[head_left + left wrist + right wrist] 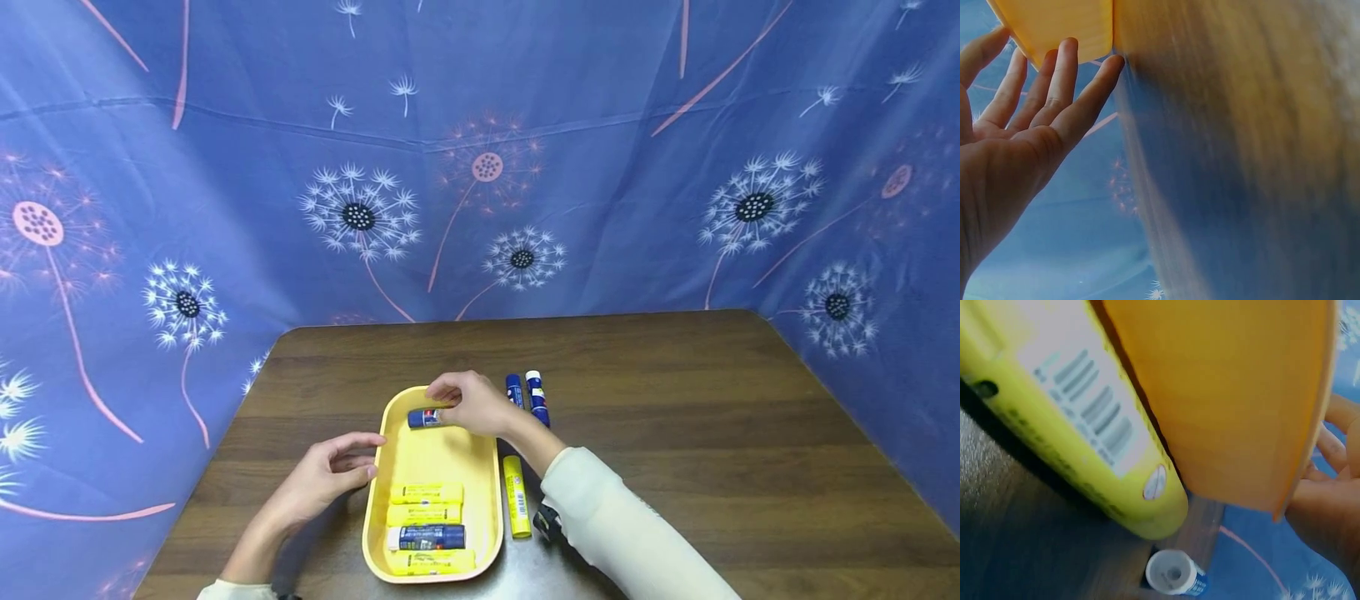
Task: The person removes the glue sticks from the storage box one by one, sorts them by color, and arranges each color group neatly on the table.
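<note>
The right hand (474,406) pinches the 3 o'clock end of a blue glue stick (423,418) near 12 o'clock inside a yellow tray (431,458); the left hand (318,479), fingers spread, lies at its 9 o'clock edge. Steadying that edge and releasing gently, parallel to the four sticks (424,514) toward 6 o'clock, should limit rolling.

Blue dandelion-print cloth (630,208) behind wooden table (675,433)

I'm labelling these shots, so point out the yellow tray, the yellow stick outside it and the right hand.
Yellow tray (435,458): head view, on its bare floor.
Yellow stick (517,497) outside it: head view, mid-barrel.
Right hand (476,405): head view, back of hand.
</note>
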`<state>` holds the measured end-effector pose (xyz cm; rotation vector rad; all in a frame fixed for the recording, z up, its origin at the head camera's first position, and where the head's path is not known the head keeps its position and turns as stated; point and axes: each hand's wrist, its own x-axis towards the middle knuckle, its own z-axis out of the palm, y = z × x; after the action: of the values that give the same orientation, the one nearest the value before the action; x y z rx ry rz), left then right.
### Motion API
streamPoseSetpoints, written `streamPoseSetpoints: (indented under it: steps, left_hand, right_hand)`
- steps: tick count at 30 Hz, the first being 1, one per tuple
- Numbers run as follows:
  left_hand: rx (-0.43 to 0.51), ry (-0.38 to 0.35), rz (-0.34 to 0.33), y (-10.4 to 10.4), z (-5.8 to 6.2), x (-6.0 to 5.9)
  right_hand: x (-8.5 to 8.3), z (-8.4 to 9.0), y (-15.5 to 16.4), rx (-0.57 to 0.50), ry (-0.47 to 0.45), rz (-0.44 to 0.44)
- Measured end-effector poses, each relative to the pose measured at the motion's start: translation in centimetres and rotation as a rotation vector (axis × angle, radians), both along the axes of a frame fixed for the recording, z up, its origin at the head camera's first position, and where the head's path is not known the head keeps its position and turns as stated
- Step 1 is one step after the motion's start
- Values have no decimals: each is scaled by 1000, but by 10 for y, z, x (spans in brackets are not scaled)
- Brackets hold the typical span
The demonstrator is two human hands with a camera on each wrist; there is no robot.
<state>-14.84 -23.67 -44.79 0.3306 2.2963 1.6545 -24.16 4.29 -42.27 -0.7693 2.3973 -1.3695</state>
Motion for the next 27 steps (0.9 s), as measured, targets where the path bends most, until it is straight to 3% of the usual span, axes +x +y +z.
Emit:
streamPoseSetpoints:
  steps: [4, 11, 21, 27]
  left_hand:
    - [-5, -5, -3, -1, 1, -1]
    - [-2, 3, 1, -1, -1, 0]
    - [-8, 5, 8, -1, 0, 1]
    - [-6, -4, -3, 1, 2, 1]
  right_hand:
    - [5, -2, -8, 97, 43, -22]
    - [11, -4, -19, 319, 206, -48]
    - [10, -2, -24, 381, 209, -36]
    - [12, -4, -27, 389, 154, -55]
